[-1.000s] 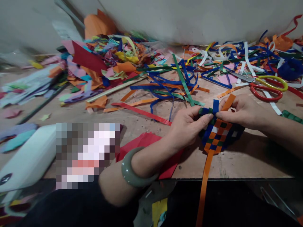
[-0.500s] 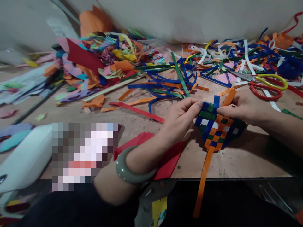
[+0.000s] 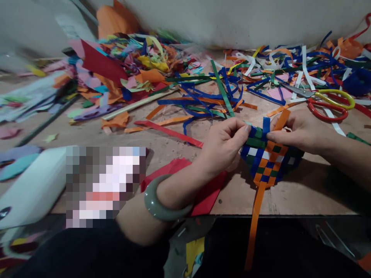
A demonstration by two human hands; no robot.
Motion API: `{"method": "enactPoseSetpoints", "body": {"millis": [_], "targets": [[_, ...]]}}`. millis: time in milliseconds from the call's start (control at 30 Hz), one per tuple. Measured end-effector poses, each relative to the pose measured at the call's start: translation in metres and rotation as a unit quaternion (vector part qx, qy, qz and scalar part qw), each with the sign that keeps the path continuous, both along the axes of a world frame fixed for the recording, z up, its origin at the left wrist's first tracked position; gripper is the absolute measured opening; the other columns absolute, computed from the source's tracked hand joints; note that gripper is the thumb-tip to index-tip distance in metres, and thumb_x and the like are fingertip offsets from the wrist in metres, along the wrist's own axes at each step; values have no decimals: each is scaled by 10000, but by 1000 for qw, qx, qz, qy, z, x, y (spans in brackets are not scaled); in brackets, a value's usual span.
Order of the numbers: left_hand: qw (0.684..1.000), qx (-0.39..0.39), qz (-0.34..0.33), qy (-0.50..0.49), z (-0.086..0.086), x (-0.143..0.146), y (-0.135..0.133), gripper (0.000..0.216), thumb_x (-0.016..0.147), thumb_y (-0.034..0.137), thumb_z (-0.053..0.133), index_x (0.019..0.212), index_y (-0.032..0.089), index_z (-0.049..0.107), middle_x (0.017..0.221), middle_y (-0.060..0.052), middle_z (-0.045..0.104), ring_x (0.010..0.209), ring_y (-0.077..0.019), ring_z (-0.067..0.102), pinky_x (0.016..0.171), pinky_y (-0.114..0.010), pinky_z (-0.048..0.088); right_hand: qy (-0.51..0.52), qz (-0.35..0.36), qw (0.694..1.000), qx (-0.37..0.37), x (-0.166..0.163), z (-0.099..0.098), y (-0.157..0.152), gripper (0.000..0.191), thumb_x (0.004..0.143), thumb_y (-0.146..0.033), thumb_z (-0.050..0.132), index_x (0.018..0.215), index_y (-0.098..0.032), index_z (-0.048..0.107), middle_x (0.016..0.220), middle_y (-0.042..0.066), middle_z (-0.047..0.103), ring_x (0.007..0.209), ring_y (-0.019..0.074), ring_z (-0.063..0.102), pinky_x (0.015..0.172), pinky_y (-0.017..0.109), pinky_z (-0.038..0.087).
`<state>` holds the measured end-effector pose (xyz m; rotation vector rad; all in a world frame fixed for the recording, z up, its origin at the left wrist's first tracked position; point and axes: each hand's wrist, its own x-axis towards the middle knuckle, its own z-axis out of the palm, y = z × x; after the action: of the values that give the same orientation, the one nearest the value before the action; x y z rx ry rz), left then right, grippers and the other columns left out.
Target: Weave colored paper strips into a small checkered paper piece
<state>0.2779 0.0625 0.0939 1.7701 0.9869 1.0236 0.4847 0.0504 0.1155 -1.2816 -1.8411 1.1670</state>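
Observation:
My left hand pinches the upper left edge of a woven paper piece, a checker of blue, orange, green and white strips. My right hand pinches its upper right edge, fingertips close to the left hand's. The weave is held just above the wooden table. A long orange strip hangs from its lower tip past the table's front edge. A grey-green bangle circles my left wrist.
Red and yellow handled scissors lie behind my right hand. Loose blue, green, orange and white strips and a heap of coloured paper scraps cover the back. A red sheet lies under my left forearm. A white object sits at left.
Both hands shifted slightly along the weave's top edge, and the left fingertips moved from lying over the top to pinching its left corner. The hanging orange strip swung a little.

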Motion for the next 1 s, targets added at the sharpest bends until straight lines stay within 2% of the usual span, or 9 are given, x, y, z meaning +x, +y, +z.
{"method": "enactPoseSetpoints", "body": {"millis": [133,333,500,600,667,733,833,900,1000], "targets": [[1000,-8,-13,-2,0,1,2,268,870,399,615,689,202,601,649,12,611,608,-133,548,600,-254,476,-27,4,999,-18,-3,8,-1,211,717,-395,644,624,-210,601,609,-15,558,563,107,473,520,262,374],[1000,10,-3,30,0,-2,2,312,865,424,632,656,202,565,613,22,528,592,-124,476,561,-241,422,-37,8,999,-9,-4,5,-2,234,757,-389,652,628,-206,585,583,-36,527,549,98,494,520,247,381],[993,-104,-51,-3,-3,-2,3,429,878,590,614,694,206,560,637,11,527,581,-132,480,541,-256,404,-27,7,999,-22,-2,12,-2,208,774,-368,677,664,-198,630,686,-1,633,611,121,548,568,268,435],[984,-158,-82,8,-3,-1,4,376,801,536,684,689,192,583,646,18,531,583,-119,475,534,-238,392,-30,6,999,-31,2,12,1,225,812,-409,692,727,-202,675,744,10,677,682,156,608,623,293,486],[983,-168,-71,-2,-4,0,5,354,739,497,717,645,190,570,630,27,518,578,-107,459,533,-226,390,-40,-9,999,-16,8,8,7,267,853,-472,682,780,-216,702,805,18,713,773,189,656,703,324,536],[983,-179,-37,-23,-5,1,7,366,698,498,739,616,193,553,591,39,493,546,-94,433,507,-215,370,-34,-39,999,16,16,2,14,322,898,-545,646,845,-237,723,935,36,755,927,226,693,848,372,571],[976,-208,-2,-59,-6,2,11,379,659,513,781,636,194,579,573,39,520,517,-92,449,482,-216,389,3,-80,996,41,28,-5,25,368,933,-589,595,977,-253,735,1154,60,757,1162,267,672,1065,443,525],[973,-217,6,-77,-6,2,13,383,651,512,806,652,193,594,580,34,549,514,-94,472,484,-221,421,8,-96,995,18,34,-8,30,362,914,-552,629,1081,-246,727,1201,74,744,1188,283,664,1078,469,529],[973,-212,22,-93,-7,2,14,415,658,516,829,634,197,565,572,34,555,503,-92,489,476,-216,436,-4,-104,994,-40,36,-9,32,420,862,-480,713,1214,-252,701,1132,73,750,1085,273,697,953,437,603]]}}
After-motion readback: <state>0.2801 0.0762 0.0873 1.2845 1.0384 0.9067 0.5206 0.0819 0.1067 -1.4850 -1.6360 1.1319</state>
